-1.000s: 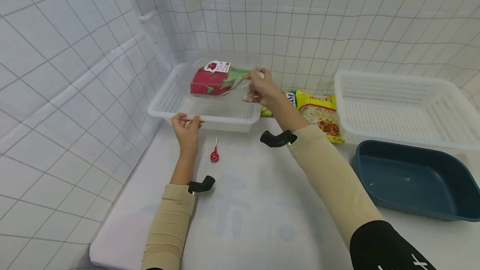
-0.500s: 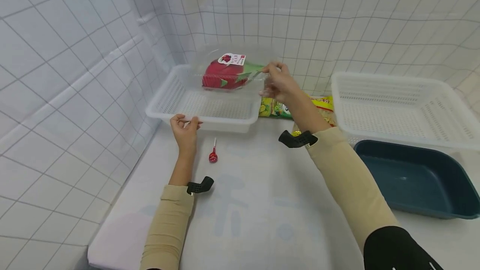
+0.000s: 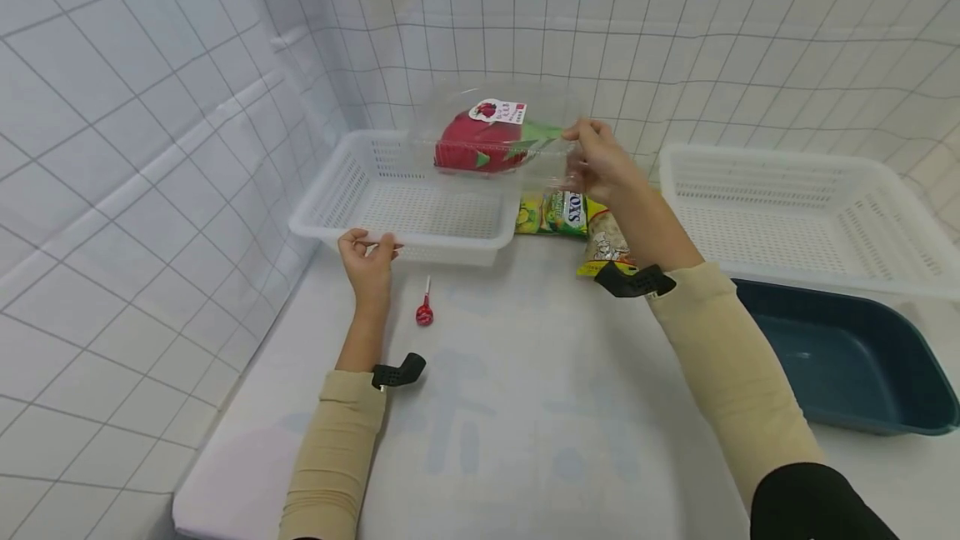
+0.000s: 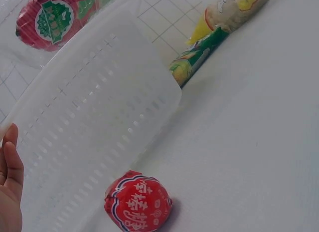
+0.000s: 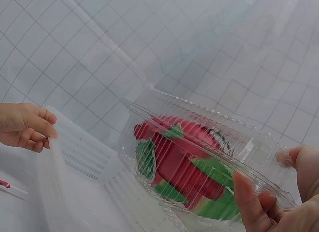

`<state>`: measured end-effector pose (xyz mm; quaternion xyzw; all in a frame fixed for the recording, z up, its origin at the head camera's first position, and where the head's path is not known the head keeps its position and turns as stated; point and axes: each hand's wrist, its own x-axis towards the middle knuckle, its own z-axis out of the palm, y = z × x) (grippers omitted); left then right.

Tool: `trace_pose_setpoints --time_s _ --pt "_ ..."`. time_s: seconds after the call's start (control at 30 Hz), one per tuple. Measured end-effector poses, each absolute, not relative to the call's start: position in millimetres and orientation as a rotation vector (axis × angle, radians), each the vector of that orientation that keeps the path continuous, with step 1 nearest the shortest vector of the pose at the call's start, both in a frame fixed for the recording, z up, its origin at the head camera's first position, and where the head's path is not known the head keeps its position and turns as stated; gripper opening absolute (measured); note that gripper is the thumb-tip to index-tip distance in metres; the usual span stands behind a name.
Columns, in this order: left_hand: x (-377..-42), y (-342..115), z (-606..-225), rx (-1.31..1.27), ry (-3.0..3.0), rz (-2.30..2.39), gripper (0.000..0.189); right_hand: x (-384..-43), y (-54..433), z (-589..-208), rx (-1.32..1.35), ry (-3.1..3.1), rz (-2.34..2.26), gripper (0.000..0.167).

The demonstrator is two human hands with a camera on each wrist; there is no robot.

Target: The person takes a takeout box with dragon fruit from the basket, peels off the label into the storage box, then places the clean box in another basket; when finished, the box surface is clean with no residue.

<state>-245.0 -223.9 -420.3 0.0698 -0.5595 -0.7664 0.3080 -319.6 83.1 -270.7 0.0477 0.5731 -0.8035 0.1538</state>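
My left hand (image 3: 367, 269) grips the front rim of a white perforated basket (image 3: 457, 250), thumb on top. My right hand (image 3: 607, 165) pinches the right end of a clear plastic clamshell box (image 5: 249, 137). Inside the box lies a dragon fruit (image 3: 476, 144), red with green tips, with a white label above it. The box is held up over the basket's back right part, overlapping its rim in the head view. In front of the basket lies a red-wrapped lollipop (image 3: 425, 315), its round head large in the left wrist view.
Right of the basket, against the tiled-pattern curtain, lie a green candy bag (image 3: 566, 213) and a yellow food packet (image 3: 606, 242). A second white basket (image 3: 780, 158) stands at the right, with a dark teal basin (image 3: 832, 419) before it, partly behind my right sleeve.
My right hand has lifted the boxed dragon fruit slightly and carried it rightward from over the basket's middle. My left hand stays on the rim.
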Motion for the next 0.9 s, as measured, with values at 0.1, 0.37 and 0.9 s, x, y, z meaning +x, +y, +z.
trace_pose_setpoints --time_s 0.1,0.37,0.9 --pt "-245.6 -223.8 -420.4 0.196 -1.491 -2.025 0.033 -316.8 93.0 -269.5 0.150 1.632 -2.311 0.035" --pt "-245.9 -223.3 -420.9 0.205 -1.485 -2.026 0.034 -307.7 119.9 -268.3 0.167 1.609 -2.316 0.046" --pt "-243.9 -226.5 -419.1 0.179 -1.496 -1.997 0.035 -285.6 157.5 -283.2 0.149 1.605 -2.301 0.063"
